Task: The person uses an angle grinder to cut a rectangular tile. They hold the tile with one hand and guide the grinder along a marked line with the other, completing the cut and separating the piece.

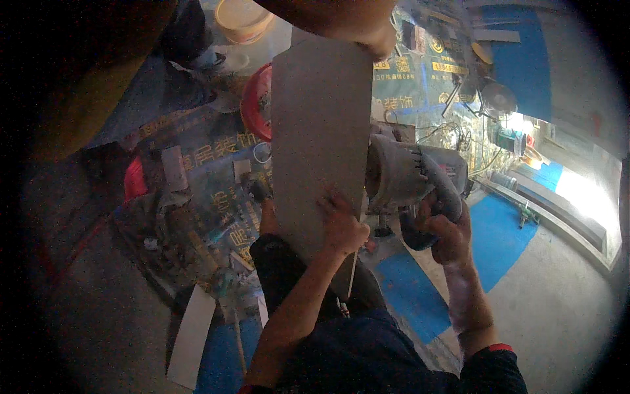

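A long grey board, perhaps a tile [321,118], slants up from my lap. My left hand [344,226] lies on its face near the right edge, fingers stretched over the surface. In my right hand [449,230] is a dusty grey power tool [400,174], held by its looped rear handle. The tool's round front end is at the board's right edge; whether it touches cannot be made out, and its working part is hidden. At the far end, another person's hand [377,49] is on the board's top corner, with that person's forearm crossing above.
Behind the board are a red basin [254,105] and a yellowish bucket [243,23]. Printed sheeting [230,171] covers the floor, with loose cords [462,134] at right. A pale strip [190,341] lies lower left. A bright lamp [515,125] shines near a frame [564,223].
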Available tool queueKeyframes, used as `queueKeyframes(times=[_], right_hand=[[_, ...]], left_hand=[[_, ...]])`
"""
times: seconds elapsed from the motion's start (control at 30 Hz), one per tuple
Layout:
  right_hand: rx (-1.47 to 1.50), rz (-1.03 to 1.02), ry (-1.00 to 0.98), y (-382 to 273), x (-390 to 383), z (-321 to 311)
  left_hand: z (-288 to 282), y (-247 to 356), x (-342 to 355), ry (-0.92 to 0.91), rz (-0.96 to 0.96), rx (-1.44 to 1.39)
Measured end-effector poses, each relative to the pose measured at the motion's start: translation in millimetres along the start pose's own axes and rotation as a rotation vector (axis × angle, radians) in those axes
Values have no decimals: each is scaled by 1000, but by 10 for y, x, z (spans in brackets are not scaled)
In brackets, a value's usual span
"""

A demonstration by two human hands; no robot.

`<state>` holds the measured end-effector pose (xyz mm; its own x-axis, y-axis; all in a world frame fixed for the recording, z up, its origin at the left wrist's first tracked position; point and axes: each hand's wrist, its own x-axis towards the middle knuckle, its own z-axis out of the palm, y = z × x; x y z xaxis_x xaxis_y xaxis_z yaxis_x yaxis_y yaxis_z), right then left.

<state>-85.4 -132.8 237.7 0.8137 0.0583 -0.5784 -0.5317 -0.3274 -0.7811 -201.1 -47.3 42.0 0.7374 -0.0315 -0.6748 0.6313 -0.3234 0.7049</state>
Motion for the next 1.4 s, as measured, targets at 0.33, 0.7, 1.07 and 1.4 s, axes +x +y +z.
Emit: queueKeyframes(times=[0.33, 0.7, 1.07, 1.4], right_hand=[[10, 39, 11, 27, -52, 30], [10, 52, 8, 63, -125, -1], [8, 10, -76, 283, -204, -189], [61, -6, -102, 252, -297, -128]], left_hand=[[51, -138, -49, 54, 33, -83], [-116, -243, -459, -139, 71, -222], [-131, -282, -495, -148, 105, -269], [-27, -387, -502, -92, 143, -204]])
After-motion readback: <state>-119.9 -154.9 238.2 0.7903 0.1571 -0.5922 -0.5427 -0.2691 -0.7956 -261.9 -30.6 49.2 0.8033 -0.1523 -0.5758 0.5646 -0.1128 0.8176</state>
